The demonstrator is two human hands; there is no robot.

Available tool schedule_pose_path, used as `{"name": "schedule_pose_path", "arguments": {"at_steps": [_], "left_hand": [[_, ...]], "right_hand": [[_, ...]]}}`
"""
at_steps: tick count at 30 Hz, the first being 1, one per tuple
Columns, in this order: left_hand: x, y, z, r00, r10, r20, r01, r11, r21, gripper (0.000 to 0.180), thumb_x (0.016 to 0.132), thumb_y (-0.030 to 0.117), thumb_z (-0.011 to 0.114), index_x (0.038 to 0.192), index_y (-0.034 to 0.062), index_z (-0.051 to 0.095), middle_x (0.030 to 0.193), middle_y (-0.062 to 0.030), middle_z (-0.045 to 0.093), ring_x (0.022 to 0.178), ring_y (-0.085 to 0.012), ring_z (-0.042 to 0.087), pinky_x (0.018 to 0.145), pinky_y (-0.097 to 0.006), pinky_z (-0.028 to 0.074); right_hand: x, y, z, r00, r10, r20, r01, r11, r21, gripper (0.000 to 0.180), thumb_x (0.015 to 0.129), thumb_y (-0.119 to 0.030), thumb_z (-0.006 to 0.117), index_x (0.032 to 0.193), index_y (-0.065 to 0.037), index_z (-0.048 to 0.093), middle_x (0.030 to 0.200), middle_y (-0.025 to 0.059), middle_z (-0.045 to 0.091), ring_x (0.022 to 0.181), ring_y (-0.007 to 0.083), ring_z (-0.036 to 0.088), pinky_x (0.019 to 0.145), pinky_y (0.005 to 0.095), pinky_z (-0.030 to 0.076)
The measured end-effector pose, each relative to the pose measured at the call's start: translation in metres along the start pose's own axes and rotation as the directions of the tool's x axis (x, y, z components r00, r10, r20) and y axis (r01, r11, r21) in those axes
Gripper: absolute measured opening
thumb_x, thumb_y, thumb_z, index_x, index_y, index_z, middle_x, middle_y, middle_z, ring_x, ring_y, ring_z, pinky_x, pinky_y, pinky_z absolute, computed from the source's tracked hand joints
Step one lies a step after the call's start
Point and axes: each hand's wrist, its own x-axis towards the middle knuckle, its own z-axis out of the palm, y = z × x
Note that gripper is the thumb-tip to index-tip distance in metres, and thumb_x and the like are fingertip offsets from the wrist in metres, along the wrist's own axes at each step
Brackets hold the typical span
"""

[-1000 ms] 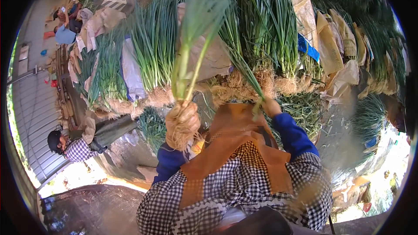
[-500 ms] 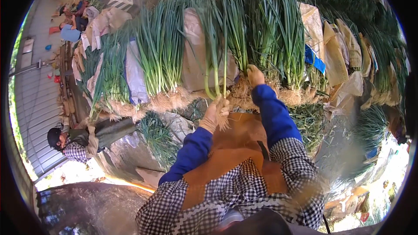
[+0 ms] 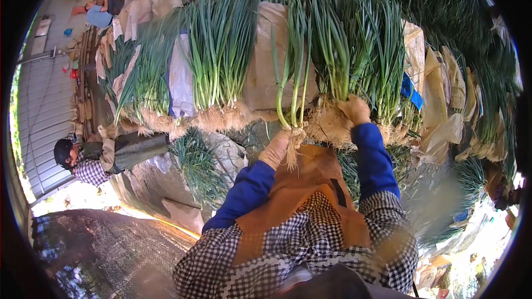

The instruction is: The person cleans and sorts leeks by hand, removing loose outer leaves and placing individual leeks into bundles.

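Scanning rightward, I saw a co-worker (image 3: 91, 169), a white sack (image 3: 182, 80), a bundle (image 3: 219, 61) of onions and a tan sack (image 3: 270, 58). The left grip (image 3: 275, 151) was closed around three onions (image 3: 282, 97) at their bases; they stood in front of the tan sack, roots dangling over the apron (image 3: 305, 171). A slack hold could have let one slip, I judged, and a knock against the neighbouring leaves could have bent the stalks. Further right, the right grip (image 3: 356, 109) was at the base of a pile (image 3: 335, 50); whether it was closed, I could not tell. Tangled roots could have dragged extra onions out under a hard tug. Counting: one nearby co-worker, one tan sack, three held onions, two grips; the pile defied counting.
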Motion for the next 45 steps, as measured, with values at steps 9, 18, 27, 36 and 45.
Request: {"name": "schedule_pose_path", "arguments": {"at_steps": [9,18,27,36,45], "left_hand": [[0.011,-0.044,0.007,1.000,-0.002,0.026,-0.006,0.948,0.318,0.016,0.082,0.010,0.055,0.094,0.0014,0.059,0.079,-0.0032,0.061,0.059,-0.0090,0.054,0.052,-0.021,0.043],[0.022,-0.062,-0.018,0.969,-0.230,0.085,0.236,0.970,-0.061,0.020,0.076,0.009,0.050,0.094,0.0003,0.054,0.075,-0.0051,0.055,0.056,-0.0122,0.045,0.049,-0.026,0.041],[0.011,-0.052,0.006,0.987,-0.074,0.145,0.051,0.986,0.157,0.036,0.081,0.001,0.049,0.117,-0.0039,0.045,0.095,-0.0104,0.057,0.070,-0.0125,0.054,0.055,-0.022,0.044],[0.010,-0.058,0.020,0.975,-0.020,0.223,-0.071,0.917,0.393,0.017,0.084,0.012,0.053,0.094,-0.0006,0.059,0.083,-0.0010,0.059,0.075,-0.0098,0.053,0.069,-0.023,0.044],[-0.006,-0.049,0.031,0.928,0.172,-0.329,-0.033,0.921,0.387,0.036,0.078,0.038,0.064,0.100,0.0111,0.056,0.093,-0.0029,0.059,0.080,-0.0141,0.057,0.069,-0.029,0.047]], "right_hand": [[-0.050,-0.024,0.019,0.857,-0.505,0.102,0.492,0.862,0.125,0.060,0.079,-0.042,0.059,0.122,-0.002,0.044,0.102,0.0175,0.060,0.094,0.0259,0.058,0.080,0.0343,0.046],[-0.084,-0.002,0.047,0.804,-0.538,0.252,0.510,0.843,0.172,0.036,0.085,-0.038,0.049,0.104,-0.008,0.057,0.097,0.0149,0.059,0.089,0.0317,0.056,0.076,0.0349,0.045],[-0.139,0.078,-0.004,0.866,-0.252,0.433,0.303,0.952,-0.050,0.029,0.083,-0.035,0.056,0.106,-0.017,0.058,0.092,0.0031,0.064,0.077,0.0158,0.062,0.063,0.0288,0.048],[-0.051,0.019,0.062,0.952,-0.295,0.082,0.255,0.912,0.320,0.051,0.079,-0.040,0.061,0.109,0.000,0.053,0.081,0.0126,0.060,0.083,0.0194,0.059,0.073,0.0314,0.046],[-0.078,0.003,0.059,0.936,-0.251,0.248,-0.061,0.577,0.814,0.019,0.082,-0.021,0.058,0.080,-0.002,0.057,0.065,0.0016,0.054,0.056,0.0111,0.047,0.051,0.0242,0.039]]}}
